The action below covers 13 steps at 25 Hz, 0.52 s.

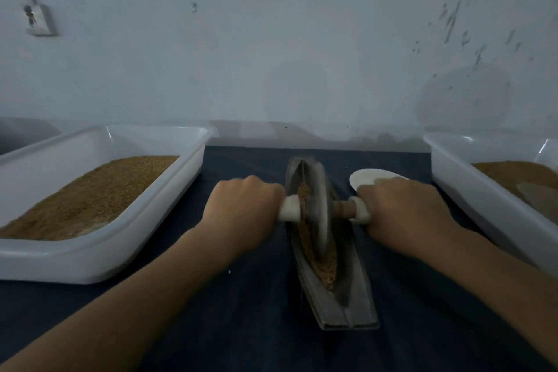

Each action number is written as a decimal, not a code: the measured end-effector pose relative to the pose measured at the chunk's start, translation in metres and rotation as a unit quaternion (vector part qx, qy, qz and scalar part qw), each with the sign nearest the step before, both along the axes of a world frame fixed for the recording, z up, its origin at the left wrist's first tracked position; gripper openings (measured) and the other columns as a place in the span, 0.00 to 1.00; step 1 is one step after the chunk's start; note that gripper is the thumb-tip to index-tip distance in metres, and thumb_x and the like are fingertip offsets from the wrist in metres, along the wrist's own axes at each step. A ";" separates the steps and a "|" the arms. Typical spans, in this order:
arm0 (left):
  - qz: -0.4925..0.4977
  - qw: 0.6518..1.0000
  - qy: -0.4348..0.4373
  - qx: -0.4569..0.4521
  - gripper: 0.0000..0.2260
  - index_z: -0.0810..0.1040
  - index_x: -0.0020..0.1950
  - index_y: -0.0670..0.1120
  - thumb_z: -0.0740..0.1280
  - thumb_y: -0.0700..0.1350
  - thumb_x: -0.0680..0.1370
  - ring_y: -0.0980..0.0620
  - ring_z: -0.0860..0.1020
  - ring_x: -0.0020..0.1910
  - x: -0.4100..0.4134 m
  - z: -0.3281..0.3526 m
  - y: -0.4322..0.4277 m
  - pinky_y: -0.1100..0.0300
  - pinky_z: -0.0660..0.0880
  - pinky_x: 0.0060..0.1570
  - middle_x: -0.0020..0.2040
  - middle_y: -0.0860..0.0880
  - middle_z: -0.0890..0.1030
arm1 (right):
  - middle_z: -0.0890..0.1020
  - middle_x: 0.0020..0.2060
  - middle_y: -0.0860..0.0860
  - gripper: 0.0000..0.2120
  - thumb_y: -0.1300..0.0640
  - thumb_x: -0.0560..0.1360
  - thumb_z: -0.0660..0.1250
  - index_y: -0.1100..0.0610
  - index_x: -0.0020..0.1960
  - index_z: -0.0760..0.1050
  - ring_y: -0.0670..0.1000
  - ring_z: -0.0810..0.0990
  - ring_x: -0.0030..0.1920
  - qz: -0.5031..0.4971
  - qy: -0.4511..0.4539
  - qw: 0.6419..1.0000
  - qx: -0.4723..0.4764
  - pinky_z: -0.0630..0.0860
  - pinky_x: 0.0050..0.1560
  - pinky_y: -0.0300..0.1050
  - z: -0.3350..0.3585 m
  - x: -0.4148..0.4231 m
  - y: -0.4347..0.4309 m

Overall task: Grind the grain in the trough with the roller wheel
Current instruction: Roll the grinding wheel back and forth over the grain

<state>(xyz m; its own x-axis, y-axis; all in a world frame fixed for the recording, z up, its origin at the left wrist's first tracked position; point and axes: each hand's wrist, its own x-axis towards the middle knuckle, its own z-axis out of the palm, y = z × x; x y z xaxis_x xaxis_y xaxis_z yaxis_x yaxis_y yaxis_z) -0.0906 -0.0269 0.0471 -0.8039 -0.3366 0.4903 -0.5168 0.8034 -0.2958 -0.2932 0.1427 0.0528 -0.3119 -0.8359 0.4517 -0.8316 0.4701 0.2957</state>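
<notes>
A long grey metal trough (344, 308) lies lengthwise on the dark cloth in the middle of the table. Brown grain (324, 267) fills its groove. The grey roller wheel (320, 205) stands upright in the groove, in the far half of the trough. Its axle carries a white handle (290, 212) on each side. My left hand (241, 211) grips the left handle. My right hand (404, 208) grips the right handle, which shows at its thumb side. The wheel hides part of the grain behind it.
A white plastic tub (99, 263) with brown grain stands at the left. A second white tub (471, 187) with brown powder stands at the right. A small white dish (368, 177) lies behind my right hand. A wall (271, 54) closes the table's far edge.
</notes>
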 end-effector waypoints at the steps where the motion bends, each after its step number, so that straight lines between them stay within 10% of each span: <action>1: -0.015 1.000 -0.001 -0.020 0.19 0.62 0.37 0.56 0.75 0.53 0.66 0.56 0.54 0.24 0.010 -0.001 0.006 0.63 0.50 0.25 0.29 0.56 0.56 | 0.71 0.31 0.44 0.11 0.44 0.68 0.66 0.45 0.36 0.64 0.45 0.62 0.28 0.009 0.019 1.000 -0.001 0.52 0.27 0.39 -0.004 0.003 0.014; 7: 0.041 0.997 -0.011 0.063 0.02 0.75 0.46 0.55 0.67 0.51 0.75 0.51 0.68 0.32 -0.023 0.008 -0.017 0.55 0.65 0.33 0.35 0.54 0.68 | 0.72 0.34 0.45 0.11 0.48 0.70 0.68 0.47 0.36 0.66 0.49 0.68 0.31 -0.018 -0.044 0.999 0.009 0.61 0.30 0.42 0.009 0.000 -0.023; 13: 0.043 0.998 0.006 0.039 0.09 0.69 0.43 0.54 0.68 0.52 0.74 0.52 0.64 0.29 -0.018 0.005 -0.013 0.56 0.62 0.31 0.33 0.54 0.64 | 0.70 0.34 0.45 0.12 0.49 0.73 0.68 0.47 0.39 0.65 0.51 0.70 0.34 -0.013 -0.029 0.999 0.002 0.60 0.30 0.43 0.005 0.000 -0.023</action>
<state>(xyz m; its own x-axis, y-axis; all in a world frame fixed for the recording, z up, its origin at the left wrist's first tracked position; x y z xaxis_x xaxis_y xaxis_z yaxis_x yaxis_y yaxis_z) -0.1088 -0.0402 0.0519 -0.7642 -0.4424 0.4693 -0.5887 0.7756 -0.2276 -0.2930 0.1195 0.0581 -0.3586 -0.8294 0.4284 -0.8354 0.4899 0.2491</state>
